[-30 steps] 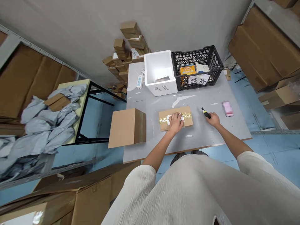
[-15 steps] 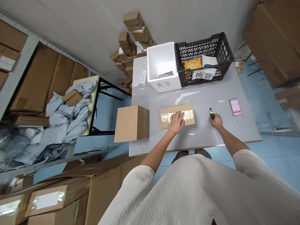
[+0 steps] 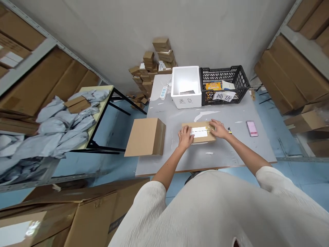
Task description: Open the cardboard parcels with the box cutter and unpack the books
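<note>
A small taped cardboard box (image 3: 200, 138) with a white label (image 3: 198, 131) lies on the grey table (image 3: 169, 161) in front of me. My left hand (image 3: 185, 137) rests on its left end, fingers spread over the edge of the label. At the right end, my right hand (image 3: 218, 129) touches the top and side, its fingers bent around the corner with the thumb apart. Just right of that wrist, a black and yellow cutter (image 3: 229, 130) lies on the table, partly hidden by the forearm.
A larger cardboard box (image 3: 145, 137) stands at the table's left edge. Behind are a white foam bin (image 3: 186, 101), a black crate (image 3: 223, 97) and a power strip (image 3: 163, 93). A pink phone (image 3: 252, 128) lies at the right.
My right hand has let go of the cutter and moved left onto the small box. My left hand has shifted from its middle to its left end, uncovering the label. The view has tilted up.
</note>
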`<state>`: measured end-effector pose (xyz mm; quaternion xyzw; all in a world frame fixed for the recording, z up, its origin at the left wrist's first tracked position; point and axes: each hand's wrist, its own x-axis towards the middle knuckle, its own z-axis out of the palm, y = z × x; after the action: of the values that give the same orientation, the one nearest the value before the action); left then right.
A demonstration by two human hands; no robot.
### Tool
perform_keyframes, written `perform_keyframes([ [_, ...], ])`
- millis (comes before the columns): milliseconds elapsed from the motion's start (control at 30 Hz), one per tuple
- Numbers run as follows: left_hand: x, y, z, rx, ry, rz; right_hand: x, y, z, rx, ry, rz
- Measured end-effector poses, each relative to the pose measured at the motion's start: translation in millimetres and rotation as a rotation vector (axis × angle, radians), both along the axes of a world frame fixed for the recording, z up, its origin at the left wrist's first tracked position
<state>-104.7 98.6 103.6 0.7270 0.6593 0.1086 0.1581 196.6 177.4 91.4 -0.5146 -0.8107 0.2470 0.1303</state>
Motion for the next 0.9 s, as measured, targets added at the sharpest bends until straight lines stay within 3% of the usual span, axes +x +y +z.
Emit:
perform_keyframes([
  [233, -23, -4, -17.1, -0.022, -0.191, 0.198, 0, 5, 13.7, -0.079, -0.238, -0.009],
  [600, -31, -2, -40.9, 0.037, -0.434, 0.227, 4, 10, 34.7, 0.016, -0.290, 0.095],
  [700, -32, -3, -46.0, 0.058, -0.467, 0.222, -2, 20, 42.5, -0.014, -0.204, -0.045],
  [900, -34, -7, -48.2, 0.069, -0.395, 0.149, -29, 60, 44.1, -0.113, -0.113, -0.507],
])
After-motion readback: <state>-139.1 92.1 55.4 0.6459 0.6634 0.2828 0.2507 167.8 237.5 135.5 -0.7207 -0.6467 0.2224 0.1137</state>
